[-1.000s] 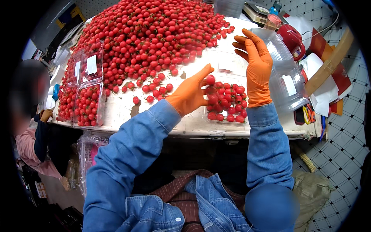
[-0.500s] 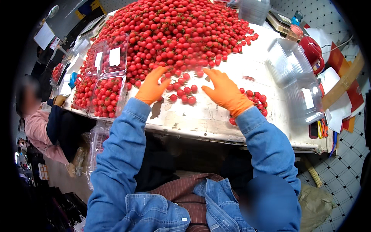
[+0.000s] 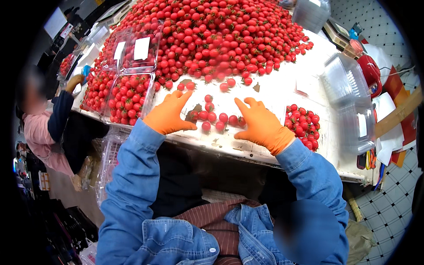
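Note:
Several loose cherry tomatoes (image 3: pixel 212 116) lie between my hands, close to the table's near edge. To their left is my left hand (image 3: pixel 170 114), in an orange glove, its fingers apart and curved toward them. My right hand (image 3: pixel 261 123), gloved the same, is at their right with thumb and fingers spread; its thumb is near the rightmost tomato. Neither hand holds anything. Beyond them rises a large heap of cherry tomatoes (image 3: pixel 221 35). A smaller cluster of tomatoes (image 3: pixel 302 126) lies right of my right hand. Left of my left hand stands an open clear clamshell box (image 3: pixel 130 98) full of tomatoes.
Stacked clear plastic boxes (image 3: pixel 346 88) stand at the right, by a red mug-like thing (image 3: pixel 370 73) and papers. More clear boxes (image 3: pixel 310 15) and a scale (image 3: pixel 338 35) are at the far right. Another person (image 3: pixel 37 128) sits at the left, a gloved hand by the table.
Both my hands have drawn back toward the near edge, and the loose tomatoes between them lie nearer and farther from the heap. The other person's hand has moved farther up the table.

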`<move>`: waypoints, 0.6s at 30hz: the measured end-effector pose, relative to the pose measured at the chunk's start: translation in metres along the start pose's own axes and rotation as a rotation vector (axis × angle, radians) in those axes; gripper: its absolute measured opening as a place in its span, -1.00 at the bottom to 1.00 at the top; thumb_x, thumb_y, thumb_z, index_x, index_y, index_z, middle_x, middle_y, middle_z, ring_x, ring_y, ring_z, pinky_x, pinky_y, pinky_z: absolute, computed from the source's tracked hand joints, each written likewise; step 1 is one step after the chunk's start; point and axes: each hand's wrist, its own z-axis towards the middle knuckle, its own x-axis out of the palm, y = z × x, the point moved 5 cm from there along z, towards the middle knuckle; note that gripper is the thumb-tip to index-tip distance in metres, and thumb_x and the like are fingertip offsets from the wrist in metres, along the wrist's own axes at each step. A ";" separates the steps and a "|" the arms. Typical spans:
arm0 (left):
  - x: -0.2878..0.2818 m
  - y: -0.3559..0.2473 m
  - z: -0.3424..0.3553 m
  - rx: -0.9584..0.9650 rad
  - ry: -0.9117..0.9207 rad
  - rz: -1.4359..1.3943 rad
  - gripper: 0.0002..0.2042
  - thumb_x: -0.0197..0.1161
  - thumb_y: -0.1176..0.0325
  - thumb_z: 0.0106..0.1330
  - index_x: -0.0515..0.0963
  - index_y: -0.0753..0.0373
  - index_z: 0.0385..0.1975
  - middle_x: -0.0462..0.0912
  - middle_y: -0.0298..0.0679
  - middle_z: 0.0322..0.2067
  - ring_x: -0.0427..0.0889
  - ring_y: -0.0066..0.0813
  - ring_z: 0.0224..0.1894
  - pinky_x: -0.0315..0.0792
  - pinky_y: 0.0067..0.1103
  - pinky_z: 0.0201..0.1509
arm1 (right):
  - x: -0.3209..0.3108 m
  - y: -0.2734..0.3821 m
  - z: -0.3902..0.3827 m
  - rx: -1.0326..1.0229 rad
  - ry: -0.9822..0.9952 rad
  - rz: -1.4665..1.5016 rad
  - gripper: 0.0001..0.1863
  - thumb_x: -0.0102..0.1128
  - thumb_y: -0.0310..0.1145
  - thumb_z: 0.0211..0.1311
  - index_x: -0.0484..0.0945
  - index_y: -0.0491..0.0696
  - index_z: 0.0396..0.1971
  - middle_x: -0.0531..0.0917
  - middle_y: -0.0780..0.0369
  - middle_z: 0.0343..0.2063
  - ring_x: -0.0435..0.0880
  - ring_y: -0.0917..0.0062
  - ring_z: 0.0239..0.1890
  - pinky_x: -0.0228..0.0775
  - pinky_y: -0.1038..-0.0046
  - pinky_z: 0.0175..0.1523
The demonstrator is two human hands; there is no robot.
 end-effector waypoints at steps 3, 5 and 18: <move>0.021 0.001 0.006 -0.066 0.168 -0.025 0.02 0.57 0.11 -0.22 0.16 0.28 0.31 0.32 0.01 0.00 0.42 -0.03 0.02 0.38 -0.38 0.11 | 0.011 -0.005 0.000 0.170 0.203 -0.007 -0.05 0.49 -0.18 -0.22 0.20 -0.05 0.25 0.39 0.00 -0.06 0.46 0.11 0.00 0.49 0.25 -0.02; 0.032 -0.008 0.011 0.004 0.173 -0.055 0.01 0.56 0.13 -0.22 0.15 0.22 0.33 0.30 -0.01 -0.01 0.46 -0.05 -0.04 0.44 -0.39 0.04 | 0.021 -0.003 0.008 0.189 0.197 0.066 -0.09 0.47 -0.20 -0.21 0.23 -0.07 0.22 0.39 -0.01 -0.06 0.50 0.11 -0.05 0.48 0.25 -0.03; 0.054 -0.022 0.036 0.040 0.008 -0.551 -0.17 0.49 0.43 -0.18 0.29 0.30 0.23 0.48 -0.19 -0.05 0.54 -0.38 -0.03 0.47 -0.53 0.05 | 0.038 0.000 0.042 0.166 0.056 0.965 -0.39 0.39 -0.43 -0.15 0.47 -0.17 0.03 0.59 0.06 -0.16 0.63 0.34 -0.16 0.51 0.43 -0.07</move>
